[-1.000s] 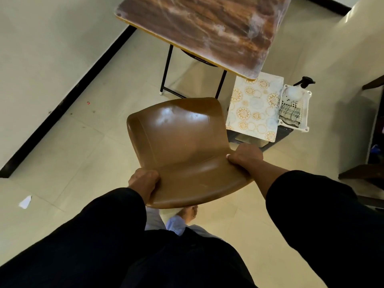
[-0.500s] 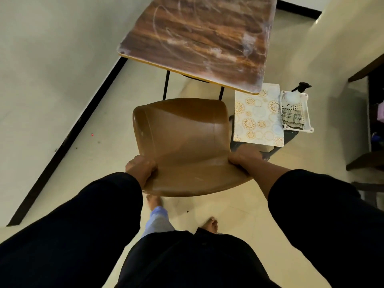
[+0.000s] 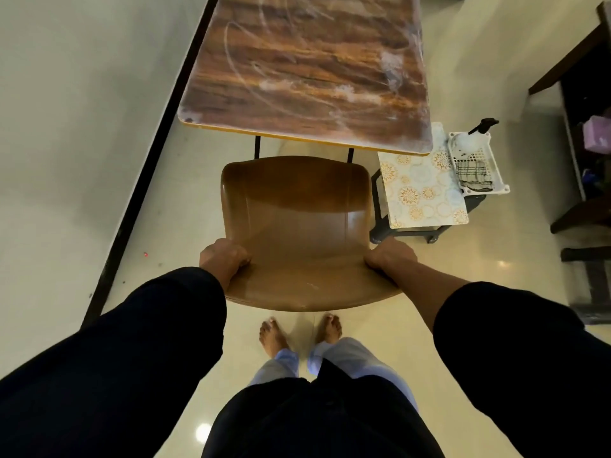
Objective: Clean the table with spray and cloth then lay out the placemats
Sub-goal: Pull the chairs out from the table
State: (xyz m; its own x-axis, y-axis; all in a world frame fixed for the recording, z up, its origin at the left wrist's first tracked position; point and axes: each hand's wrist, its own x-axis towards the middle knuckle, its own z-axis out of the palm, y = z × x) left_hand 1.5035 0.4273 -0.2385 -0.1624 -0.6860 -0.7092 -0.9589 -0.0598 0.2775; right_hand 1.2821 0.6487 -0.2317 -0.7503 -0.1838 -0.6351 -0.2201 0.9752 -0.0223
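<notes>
Nearest the camera, two bare feet (image 3: 299, 332) stand on the pale floor (image 3: 410, 328), just behind the chair (image 3: 294, 226). The left hand (image 3: 223, 259) grips the chair's left edge with fingers curled round it; the right hand (image 3: 390, 257) grips the right edge the same way. Both grips are closed on the chair. Dark sleeves cover the arms to the wrists.

The chair's far edge lies close to the near edge of the tabletop (image 3: 307, 71), with a narrow strip of floor and two black table legs showing between them. The tabletop is wood-patterned and streaked with whitish smears, thickest toward its right side. Its left edge runs close to a dark skirting line (image 3: 148, 166) at the foot of the wall, leaving a narrow lane of floor there.

Right of the chair, and near it, a low dark stand (image 3: 426, 234) carries the placemats (image 3: 420, 193), whose far corner lies under the tabletop's right corner. A white basket (image 3: 496, 188) sits just beside them, holding a checked cloth (image 3: 474, 175) and a spray (image 3: 481, 125) at its far end. Beyond the basket open floor stretches to dark furniture (image 3: 582, 166) at the right edge.
</notes>
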